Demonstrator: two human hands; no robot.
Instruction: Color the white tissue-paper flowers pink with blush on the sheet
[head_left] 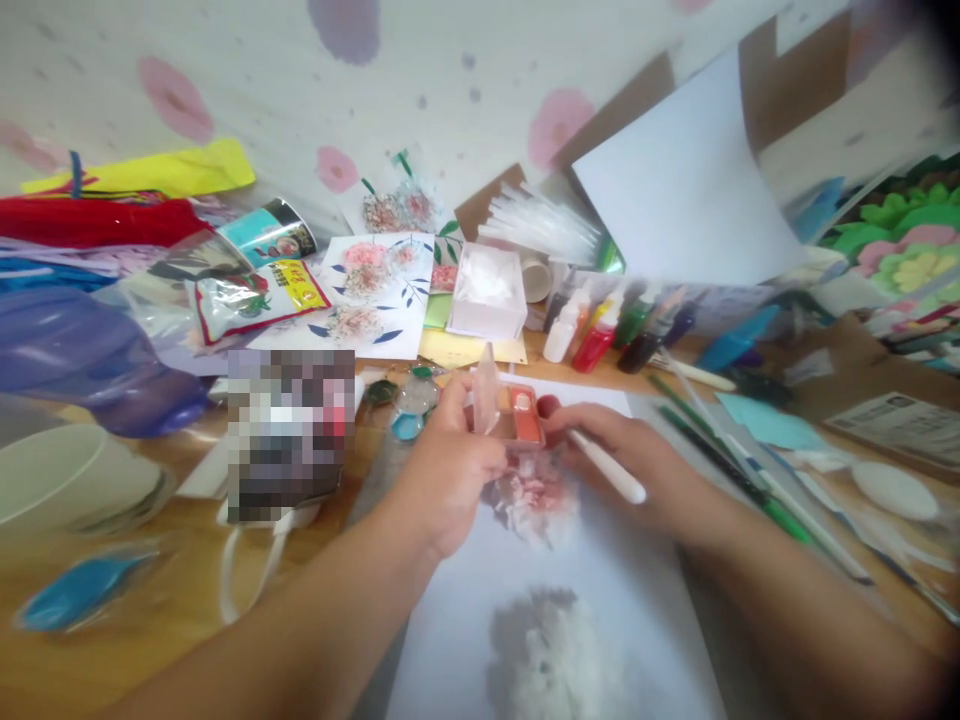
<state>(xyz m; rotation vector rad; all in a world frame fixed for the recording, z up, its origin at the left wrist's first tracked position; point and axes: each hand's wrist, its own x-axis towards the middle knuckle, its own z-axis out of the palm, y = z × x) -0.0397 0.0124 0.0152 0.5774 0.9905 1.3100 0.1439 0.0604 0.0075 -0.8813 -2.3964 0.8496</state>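
- One left hand [454,465] gripped an open palette [528,418] over white paper [442,620] on the desk [180,625].
- The right hand [619,440], just beside it, was closed around a white-handled brush [607,468], its reddish head near the pans; whether they touched could not be told.
- Near the palette lay a pink-and-white flower [540,505]; closer in, a white flower [566,660].

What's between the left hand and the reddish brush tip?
In the head view, the open palette, its lid raised, lies between the left hand, which holds it, and the reddish brush tip.
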